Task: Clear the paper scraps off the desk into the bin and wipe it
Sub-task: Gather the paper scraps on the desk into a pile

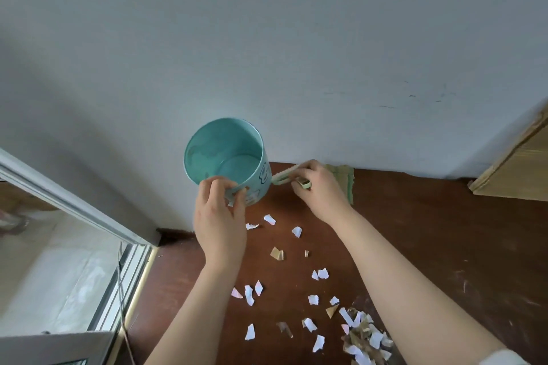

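Observation:
A small teal bin (225,154) is tilted toward me near the back of the dark wooden desk (415,231). My left hand (221,216) grips its near rim and side. My right hand (318,190) holds a pale green brush (281,178) by its handle, just right of the bin. Several white and tan paper scraps (296,231) lie scattered across the desk between my arms. A denser pile of scraps (366,338) sits near the front, beside my right forearm. A folded green cloth (345,181) lies by the wall, partly hidden behind my right hand.
The grey wall (296,53) rises directly behind the desk. A window frame (89,210) and sill run along the left, with a thin cord (121,299) hanging by the desk's left edge. A light wooden board (516,163) leans at the back right.

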The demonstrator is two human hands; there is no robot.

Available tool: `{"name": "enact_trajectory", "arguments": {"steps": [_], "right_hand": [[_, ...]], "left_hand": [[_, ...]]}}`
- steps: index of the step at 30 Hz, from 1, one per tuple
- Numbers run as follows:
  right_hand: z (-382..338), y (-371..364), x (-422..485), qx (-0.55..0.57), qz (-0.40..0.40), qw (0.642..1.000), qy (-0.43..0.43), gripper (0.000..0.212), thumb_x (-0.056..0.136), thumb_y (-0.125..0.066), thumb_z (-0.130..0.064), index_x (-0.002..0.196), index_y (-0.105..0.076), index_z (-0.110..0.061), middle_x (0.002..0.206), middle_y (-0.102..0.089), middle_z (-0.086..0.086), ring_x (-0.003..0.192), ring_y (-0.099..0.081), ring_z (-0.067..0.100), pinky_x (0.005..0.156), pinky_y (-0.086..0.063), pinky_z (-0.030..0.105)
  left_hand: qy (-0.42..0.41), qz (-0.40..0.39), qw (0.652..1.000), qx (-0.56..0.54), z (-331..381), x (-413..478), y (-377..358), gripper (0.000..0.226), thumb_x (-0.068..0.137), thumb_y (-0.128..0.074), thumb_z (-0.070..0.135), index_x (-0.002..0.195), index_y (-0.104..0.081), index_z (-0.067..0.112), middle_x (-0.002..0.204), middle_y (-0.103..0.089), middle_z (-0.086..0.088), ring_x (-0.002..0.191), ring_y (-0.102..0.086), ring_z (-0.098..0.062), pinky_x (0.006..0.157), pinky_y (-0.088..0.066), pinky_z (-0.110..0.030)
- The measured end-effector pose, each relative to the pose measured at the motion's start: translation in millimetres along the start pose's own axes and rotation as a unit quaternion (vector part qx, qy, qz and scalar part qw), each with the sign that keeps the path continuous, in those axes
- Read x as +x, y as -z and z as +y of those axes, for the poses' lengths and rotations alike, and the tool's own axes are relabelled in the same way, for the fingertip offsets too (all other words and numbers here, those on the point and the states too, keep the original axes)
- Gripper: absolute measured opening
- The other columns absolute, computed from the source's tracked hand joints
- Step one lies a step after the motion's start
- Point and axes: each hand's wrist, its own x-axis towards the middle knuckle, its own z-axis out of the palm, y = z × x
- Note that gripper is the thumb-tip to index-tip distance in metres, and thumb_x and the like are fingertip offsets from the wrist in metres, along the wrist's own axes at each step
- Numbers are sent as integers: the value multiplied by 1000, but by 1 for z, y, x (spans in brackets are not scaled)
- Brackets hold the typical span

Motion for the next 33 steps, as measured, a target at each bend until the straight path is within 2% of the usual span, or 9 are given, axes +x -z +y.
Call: {"name": "enact_trajectory", "arguments": {"steps": [3,7,11,15,18,22,26,29,33], "right_hand": [[9,-16,20,13,15,998,-54,23,92,-57,-20,109,-67,-8,111,-55,5,97,-54,19,72,-33,17],[18,-32,24,-9,-17,995,-99,27,94,-53,-24,112,-66,-8,112,-55,6,97,-54,20,75,-39,25],[18,-32,-6,-25,-29,997,-67,21,93,-53,-21,97,-69,-8,89,-52,0,69,-49,15,53,-30,20],[11,-21,-38,-43,-74,996,-40,19,85,-56,-21,77,-72,-13,76,-57,-3,63,-53,14,53,-38,28],[5,-11,-35,-14,-64,997,-31,17,84,-57,-18,79,-73,-15,79,-60,-3,68,-55,12,58,-42,28],[-4,-18,-2,20,-13,1000,1,17,90,-57,-16,99,-71,-9,96,-59,0,86,-55,13,68,-39,20],[-14,-46,30,32,-16,999,-10,25,93,-56,-21,110,-67,-7,110,-58,7,99,-56,19,79,-40,23],[-19,-63,37,1,-55,998,-38,24,94,-54,-24,108,-68,-9,106,-58,6,96,-56,21,80,-43,30],[-22,-63,16,-33,-91,995,-9,21,91,-54,-22,91,-71,-11,90,-57,1,77,-56,20,66,-43,34]], "left_hand": [[10,14,1000,2,-9,2,6,14,81,-71,14,86,-58,13,96,-52,10,74,-55,-19,61,-37,-26],[20,21,1000,1,-15,1,10,14,80,-71,13,85,-58,13,95,-48,15,71,-52,-14,62,-35,-24],[33,18,999,3,-20,-4,9,14,80,-72,13,85,-58,12,96,-52,11,69,-50,-13,61,-35,-24],[48,9,999,-3,-21,-11,7,14,81,-71,13,87,-59,14,97,-52,11,72,-52,-15,60,-38,-25],[50,10,999,-6,-22,-11,9,14,81,-71,13,87,-58,14,95,-50,13,70,-49,-13,60,-37,-24],[56,20,998,-17,-25,-10,18,13,81,-71,12,86,-59,13,94,-49,13,68,-47,-6,60,-37,-26],[68,29,997,-17,-33,-11,28,12,82,-70,11,86,-59,13,94,-48,14,67,-49,-5,59,-39,-28],[70,33,997,-9,-39,-11,34,13,81,-71,10,85,-59,12,94,-47,13,66,-51,-17,58,-40,-28],[83,42,996,-16,-45,-11,35,13,80,-71,9,86,-59,12,94,-48,11,66,-50,-16,58,-39,-24]]}}
